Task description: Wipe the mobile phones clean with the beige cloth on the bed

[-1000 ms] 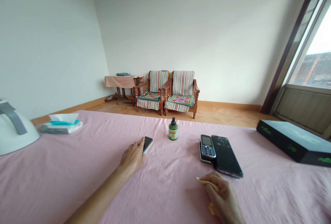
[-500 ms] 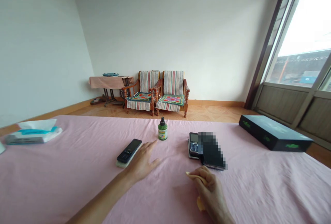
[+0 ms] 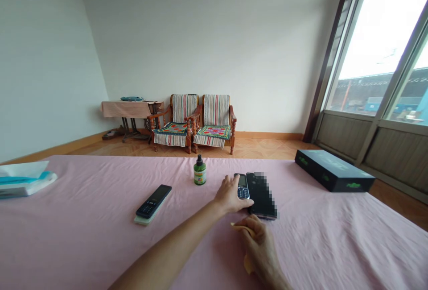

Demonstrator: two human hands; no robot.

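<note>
My left hand [image 3: 230, 195] has its fingers apart at a keypad phone [image 3: 244, 186]. Its fingertips reach the phone's upper left edge and the thumb lies by the lower end; the palm side is hidden. Beside that phone lies a larger black phone [image 3: 261, 196], partly pixelated. Just in front of it my right hand [image 3: 259, 241] is closed around a yellow cloth [image 3: 248, 264], whose ends stick out of the fist. A second keypad phone [image 3: 154, 200] rests on a pale flat object [image 3: 146, 219] to the left. Behind the hands stands a green spray bottle [image 3: 199, 172] with a black top.
Pink cloth [image 3: 83, 236] covers the table. A tissue pack [image 3: 26, 182] lies at the left edge, and a black box [image 3: 334, 171] with green marks sits at the far right. Beyond the table are two wooden chairs [image 3: 214, 116] and a small covered table [image 3: 127, 109].
My left hand has moved right, from beside the left phone to the keypad phone by the black one. My right hand keeps the cloth. The view has turned slightly right.
</note>
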